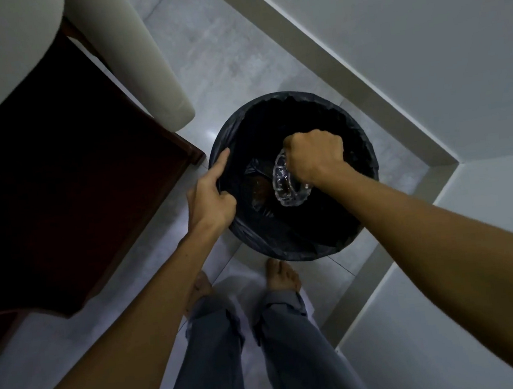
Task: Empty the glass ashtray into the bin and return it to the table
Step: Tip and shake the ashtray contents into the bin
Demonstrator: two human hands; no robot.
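Observation:
A round bin (286,248) lined with a black plastic bag stands on the floor in front of my bare feet. My right hand (314,153) is shut on the clear glass ashtray (285,181), which is tipped on its side over the bin's dark opening. My left hand (211,196) grips the bag at the bin's left rim, its forefinger stretched along the edge. Some brownish waste shows at the bottom of the bin, left of the ashtray.
A dark wooden table (68,195) stands close on the left, its corner almost touching the bin. A pale curtain (145,47) hangs behind it. White walls with a grey skirting (361,88) close the corner behind and right of the bin.

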